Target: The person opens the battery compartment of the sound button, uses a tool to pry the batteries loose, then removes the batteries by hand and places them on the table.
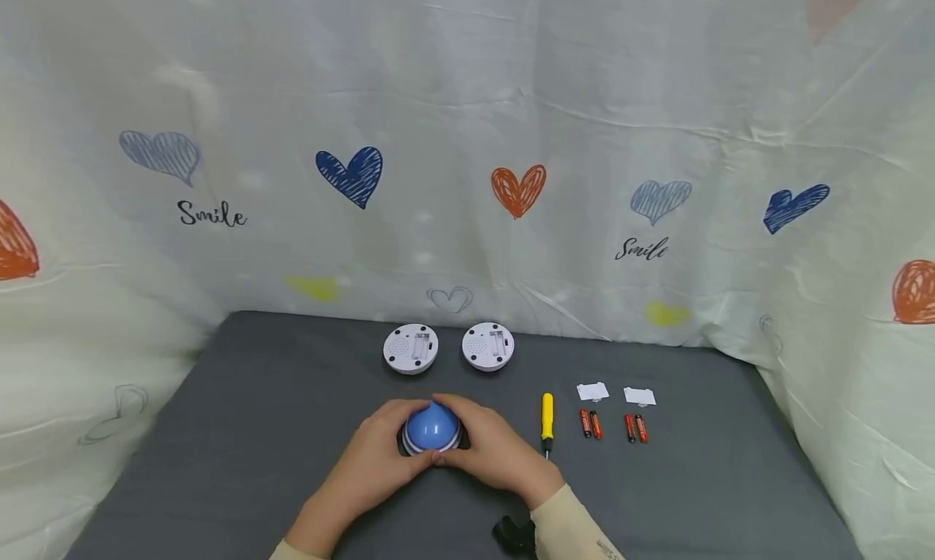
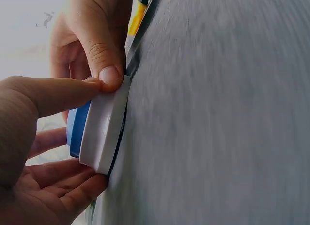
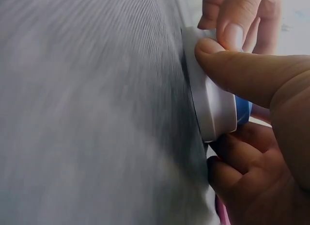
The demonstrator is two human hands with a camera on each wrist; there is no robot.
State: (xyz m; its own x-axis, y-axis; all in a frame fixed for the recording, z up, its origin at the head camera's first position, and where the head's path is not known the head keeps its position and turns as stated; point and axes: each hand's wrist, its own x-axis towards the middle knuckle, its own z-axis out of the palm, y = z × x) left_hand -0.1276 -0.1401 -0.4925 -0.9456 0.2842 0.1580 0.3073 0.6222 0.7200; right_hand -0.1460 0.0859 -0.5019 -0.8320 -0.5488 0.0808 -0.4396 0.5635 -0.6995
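Note:
Both hands hold a round push button [image 1: 433,427] with a glossy blue top and a white base, low over the dark grey cloth. My left hand [image 1: 374,456] curls round its left side and my right hand [image 1: 498,450] round its right, thumbs meeting at the near edge. In the left wrist view, the white base [image 2: 102,133] stands right at the cloth, with thumb and fingers on its rim. The right wrist view shows the right thumb [image 3: 237,70] pressed along the white side, the other hand's thumb beside it. The button's underside is hidden.
Two white round units [image 1: 398,346] [image 1: 478,351] lie behind, battery compartments upward. To the right are a yellow screwdriver [image 1: 547,414], two white covers [image 1: 592,392] [image 1: 639,396] and two pairs of red batteries [image 1: 590,424] [image 1: 635,428]. A heart-printed curtain [image 1: 438,122] borders the table.

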